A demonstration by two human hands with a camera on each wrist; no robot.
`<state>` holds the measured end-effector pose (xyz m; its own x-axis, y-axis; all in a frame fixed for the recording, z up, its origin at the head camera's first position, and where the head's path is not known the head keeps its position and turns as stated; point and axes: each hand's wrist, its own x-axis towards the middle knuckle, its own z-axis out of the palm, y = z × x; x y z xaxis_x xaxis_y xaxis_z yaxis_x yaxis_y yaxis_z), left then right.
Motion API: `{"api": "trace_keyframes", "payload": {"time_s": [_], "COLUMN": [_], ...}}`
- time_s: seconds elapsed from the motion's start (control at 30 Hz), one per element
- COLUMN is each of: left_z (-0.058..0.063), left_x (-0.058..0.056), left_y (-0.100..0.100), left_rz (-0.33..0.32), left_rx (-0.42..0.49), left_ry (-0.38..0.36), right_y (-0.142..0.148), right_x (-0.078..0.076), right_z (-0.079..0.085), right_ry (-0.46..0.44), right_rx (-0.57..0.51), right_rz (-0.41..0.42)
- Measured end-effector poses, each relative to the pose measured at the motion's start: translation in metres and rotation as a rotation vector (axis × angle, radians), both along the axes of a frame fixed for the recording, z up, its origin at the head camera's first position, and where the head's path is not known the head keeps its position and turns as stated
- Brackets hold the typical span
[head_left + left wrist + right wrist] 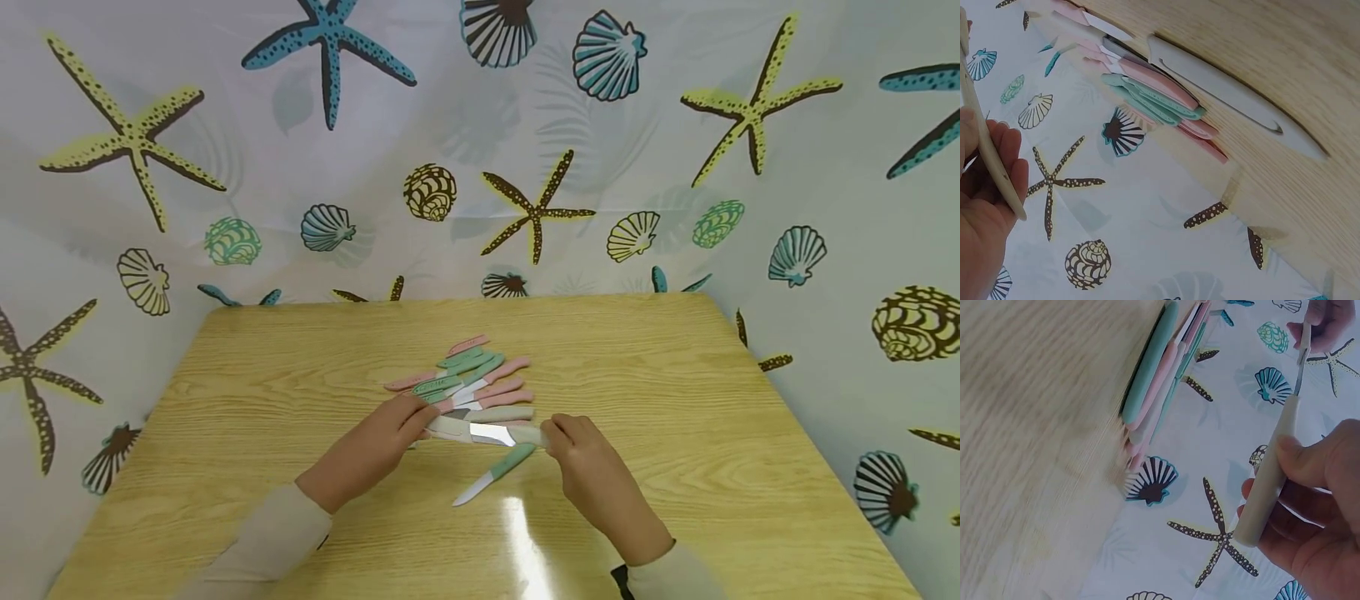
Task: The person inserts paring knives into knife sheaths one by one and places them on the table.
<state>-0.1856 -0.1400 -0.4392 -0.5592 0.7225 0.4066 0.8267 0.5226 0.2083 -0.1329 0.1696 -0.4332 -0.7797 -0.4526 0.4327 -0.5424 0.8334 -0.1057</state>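
My left hand (375, 446) pinches a beige knife sheath (450, 428). In my right hand (596, 471) is the beige handle of a paring knife (529, 436), and its bright blade shows between the two hands, its tip end at the sheath's mouth. The left wrist view shows the sheath (994, 156) lying across my curled left fingers. In the right wrist view my thumb presses on the handle (1269, 478) with fingers beneath. Both are held above the table, beside a pile of pink, green and beige knives and sheaths. How far the blade sits inside the sheath is hidden.
A bare green-handled knife (498, 472) lies in front of the pile on the wooden table (300, 350). A pink sheath (468, 345) is at the pile's far end. One beige sheath (1229, 90) rests at the pile's near side. A shell-patterned cloth (450, 125) hangs behind.
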Motion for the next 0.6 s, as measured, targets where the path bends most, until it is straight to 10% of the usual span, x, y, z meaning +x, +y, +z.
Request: {"api": "trace_keyframes", "payload": {"time_s": [0.03,0.07,0.23,0.3,0.5,0.6], "left_z": [-0.001,-0.001,0.005,0.006,0.004,0.0], "left_x": [0.001,0.002,0.004,0.003,0.003,0.004], "left_y": [0.001,0.003,0.017,0.023,0.03,0.026], "left_rz": [-0.032,-0.02,0.222,0.296,0.247,0.09], "left_rx": [-0.023,-0.015,0.163,0.218,0.196,0.079], "left_ry": [0.083,0.017,-0.661,-0.803,-0.758,-0.465], "right_y": [-0.002,-0.005,-0.011,-0.014,-0.023,-0.025], "right_x": [0.0,0.001,0.001,0.002,0.005,0.005], "right_z": [0.0,-0.001,-0.004,-0.004,-0.002,-0.002], "right_ry": [-0.006,-0.01,-0.021,-0.025,-0.034,-0.034], "right_rx": [-0.002,-0.003,0.0,-0.001,-0.019,-0.02], "right_rz": [0.005,0.008,0.013,0.021,0.035,0.04]}}
